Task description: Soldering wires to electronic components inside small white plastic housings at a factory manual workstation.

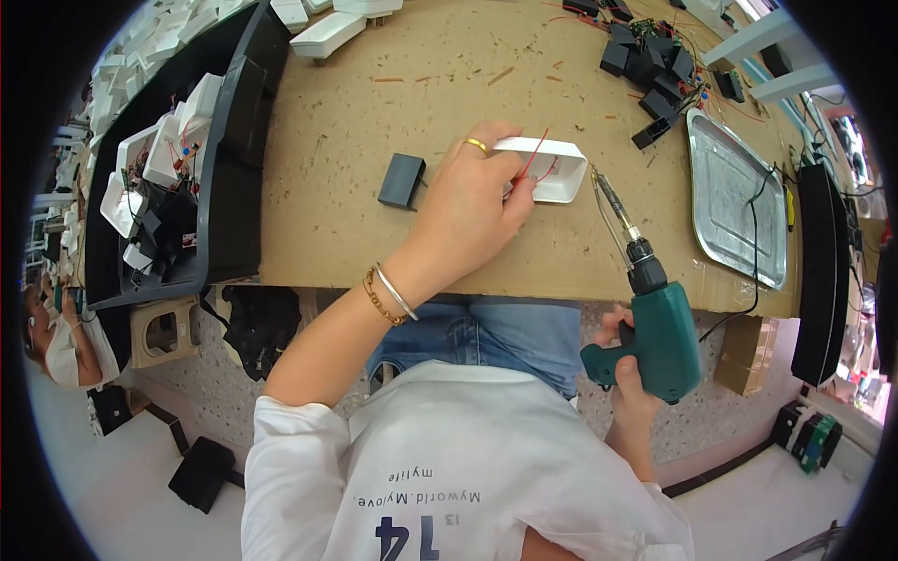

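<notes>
My left hand (pixel 472 201) is closed, its fingers pinching at the open side of a white plastic housing (pixel 561 190) on the cardboard-covered table. Thin red wires (pixel 536 154) stick up by the fingertips. What else the fingers cover is hidden. My right hand (pixel 629 369) is wrapped round the grip of a green soldering gun (pixel 666 341). The gun points up and to the left, and its metal tip with a curved feed tube is close to the housing's right end. A small black box (pixel 401 181) with a dark lead lies left of my left hand.
A black crate (pixel 245 178) on the left holds white housings and wired parts. More white housings (pixel 327 35) are at the far left. Black boxes with wires (pixel 645 61) are heaped far right, near a metal tray (pixel 739 201) crossed by a black cable. Another person (pixel 70 327) sits left.
</notes>
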A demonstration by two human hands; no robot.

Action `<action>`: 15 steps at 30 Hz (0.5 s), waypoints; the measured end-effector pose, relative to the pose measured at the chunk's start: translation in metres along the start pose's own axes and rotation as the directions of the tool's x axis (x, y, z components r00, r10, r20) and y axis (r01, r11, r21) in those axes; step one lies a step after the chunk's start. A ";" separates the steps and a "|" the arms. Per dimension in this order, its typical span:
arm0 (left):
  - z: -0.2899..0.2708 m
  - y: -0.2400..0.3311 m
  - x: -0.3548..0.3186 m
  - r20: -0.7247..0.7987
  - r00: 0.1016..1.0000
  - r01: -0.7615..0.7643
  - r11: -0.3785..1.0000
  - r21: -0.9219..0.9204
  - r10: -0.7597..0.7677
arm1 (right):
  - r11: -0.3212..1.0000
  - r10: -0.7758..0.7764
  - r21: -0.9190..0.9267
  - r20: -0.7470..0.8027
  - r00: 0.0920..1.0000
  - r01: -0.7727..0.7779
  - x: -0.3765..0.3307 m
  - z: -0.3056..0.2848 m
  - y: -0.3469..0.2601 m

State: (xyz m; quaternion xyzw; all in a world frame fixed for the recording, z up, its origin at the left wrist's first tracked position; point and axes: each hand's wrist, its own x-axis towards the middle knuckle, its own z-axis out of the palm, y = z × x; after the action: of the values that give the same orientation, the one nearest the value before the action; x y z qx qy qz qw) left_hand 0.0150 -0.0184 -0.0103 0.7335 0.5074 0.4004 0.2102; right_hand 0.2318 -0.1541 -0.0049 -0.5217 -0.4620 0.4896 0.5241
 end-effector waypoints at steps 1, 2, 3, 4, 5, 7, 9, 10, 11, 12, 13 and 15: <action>-0.001 0.000 0.001 0.013 1.000 -0.019 1.000 0.007 0.019 | 1.000 0.006 -0.005 -0.003 1.000 -0.006 -0.001 0.001 0.000; -0.001 0.001 0.002 0.026 0.999 -0.038 0.999 0.013 0.038 | 1.000 -0.020 -0.018 0.001 1.000 0.020 -0.001 0.001 0.001; 0.000 0.001 0.003 0.029 0.999 -0.035 0.999 0.008 0.035 | 0.998 -0.047 -0.031 0.005 0.999 0.047 -0.002 0.001 0.001; -0.001 0.001 0.002 0.035 0.998 -0.050 0.998 0.024 0.049 | 0.999 -0.043 -0.031 0.005 0.999 0.043 -0.003 0.001 0.002; -0.002 0.001 0.002 0.040 0.997 -0.065 0.997 0.040 0.063 | 0.998 0.002 -0.065 0.036 0.999 0.000 -0.006 0.001 0.002; -0.002 0.001 0.003 0.058 0.996 -0.067 0.997 0.048 0.064 | 0.994 0.051 -0.100 0.068 0.996 -0.044 -0.008 0.003 0.004; -0.004 0.000 0.004 0.073 0.995 -0.069 0.996 0.058 0.064 | 0.982 0.040 -0.185 0.008 0.999 -0.038 -0.008 0.008 0.006; -0.004 0.001 0.004 0.090 0.994 -0.060 0.996 0.058 0.055 | 0.981 0.042 -0.188 0.006 0.999 -0.040 -0.007 0.010 0.004; -0.003 0.001 0.005 0.107 0.993 -0.052 0.997 0.059 0.045 | 0.977 0.081 -0.200 -0.003 0.997 -0.079 -0.006 0.012 0.000; -0.003 0.000 0.007 0.108 0.993 -0.051 0.997 0.055 0.045 | 0.970 0.119 -0.211 -0.012 0.993 -0.118 -0.006 0.013 -0.002; -0.004 -0.001 0.008 0.121 0.991 -0.068 0.996 0.057 0.061 | 0.970 0.119 -0.213 -0.013 0.993 -0.119 -0.005 0.013 -0.001; -0.005 -0.001 0.010 0.134 0.988 -0.086 0.995 0.056 0.077 | 0.962 0.111 -0.250 -0.022 0.994 -0.113 -0.005 0.013 0.000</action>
State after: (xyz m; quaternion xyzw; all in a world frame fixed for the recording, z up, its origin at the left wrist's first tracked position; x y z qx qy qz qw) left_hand 0.0120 -0.0097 -0.0049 0.7846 0.4742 0.3435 0.2038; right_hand 0.2182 -0.1578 -0.0048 -0.6110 -0.4878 0.4540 0.4274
